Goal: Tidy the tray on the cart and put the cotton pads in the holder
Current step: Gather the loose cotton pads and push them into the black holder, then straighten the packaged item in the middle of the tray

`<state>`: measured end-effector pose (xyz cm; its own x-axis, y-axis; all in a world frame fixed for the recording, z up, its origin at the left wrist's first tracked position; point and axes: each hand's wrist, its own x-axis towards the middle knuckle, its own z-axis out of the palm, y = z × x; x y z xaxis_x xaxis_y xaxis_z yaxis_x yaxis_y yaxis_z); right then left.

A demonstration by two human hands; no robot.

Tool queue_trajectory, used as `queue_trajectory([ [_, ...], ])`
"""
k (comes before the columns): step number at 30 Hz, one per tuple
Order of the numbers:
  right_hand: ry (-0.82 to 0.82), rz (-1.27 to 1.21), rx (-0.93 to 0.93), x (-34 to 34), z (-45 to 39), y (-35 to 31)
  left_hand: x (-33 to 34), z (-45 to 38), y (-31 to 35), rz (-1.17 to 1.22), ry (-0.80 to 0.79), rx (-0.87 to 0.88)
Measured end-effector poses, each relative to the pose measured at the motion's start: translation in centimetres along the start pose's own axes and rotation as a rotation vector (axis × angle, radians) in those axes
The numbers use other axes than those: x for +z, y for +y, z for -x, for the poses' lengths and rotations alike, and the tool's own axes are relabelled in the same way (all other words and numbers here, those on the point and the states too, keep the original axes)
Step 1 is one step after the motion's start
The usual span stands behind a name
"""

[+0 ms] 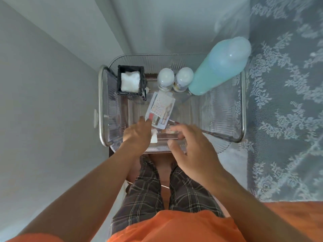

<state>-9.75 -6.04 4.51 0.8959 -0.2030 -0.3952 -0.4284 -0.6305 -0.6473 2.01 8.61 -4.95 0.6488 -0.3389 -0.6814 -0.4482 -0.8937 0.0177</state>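
A clear ribbed tray [225, 109] sits on the metal-framed cart [100, 105]. At its back left stands a black square holder [131, 81] with white cotton pads [130, 80] inside. My left hand [137, 134] pinches the near corner of a flat sticker packet [161, 110] lying in the tray's middle. A loose white cotton pad [154, 137] lies just right of that hand. My right hand [190, 145] hovers over the tray's front edge with fingers curled apart, over a small clear box [172, 133]; whether it touches the box is unclear.
Two small bottles with white caps [166, 76] [184, 76] stand at the tray's back. A tall light-blue bottle [220, 67] leans at the back right. A lace curtain [283, 102] hangs on the right, a plain wall on the left. My legs stand below the cart.
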Motion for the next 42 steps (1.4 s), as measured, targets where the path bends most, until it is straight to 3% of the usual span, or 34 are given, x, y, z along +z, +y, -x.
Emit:
queue_trajectory([
  [6,0.057,-0.087,-0.004,0.3,2.9,1.0,-0.9,1.4,0.1,0.045,0.075,-0.014],
  [12,0.085,-0.122,0.002,0.6,4.1,2.0,-6.9,5.0,-2.8,0.298,0.487,0.041],
  [17,0.065,-0.11,0.019,1.0,5.1,3.4,-12.3,3.8,-4.3,0.286,0.697,0.054],
  [19,0.055,-0.093,0.035,1.0,5.6,3.9,-13.7,2.2,-4.3,0.252,0.708,0.041],
  [25,0.028,-0.074,0.054,0.9,6.2,4.5,-15.0,-1.7,-2.9,0.061,0.437,-0.061],
  [30,0.062,-0.056,0.021,0.2,4.7,3.7,-14.0,-0.5,-2.0,0.161,0.661,-0.046],
  [35,0.057,0.018,-0.058,-1.0,0.3,2.6,-10.3,3.1,-0.7,0.374,0.887,0.183],
  [37,0.042,0.075,-0.054,-1.0,-2.0,2.8,-7.9,3.9,0.3,0.378,0.847,0.259],
  [39,-0.001,0.156,-0.03,-0.4,-4.4,3.4,-5.1,4.0,1.2,0.346,0.701,0.278],
  [42,-0.104,0.341,0.001,1.4,-7.2,4.7,-1.6,2.8,2.1,0.268,0.419,0.162],
])
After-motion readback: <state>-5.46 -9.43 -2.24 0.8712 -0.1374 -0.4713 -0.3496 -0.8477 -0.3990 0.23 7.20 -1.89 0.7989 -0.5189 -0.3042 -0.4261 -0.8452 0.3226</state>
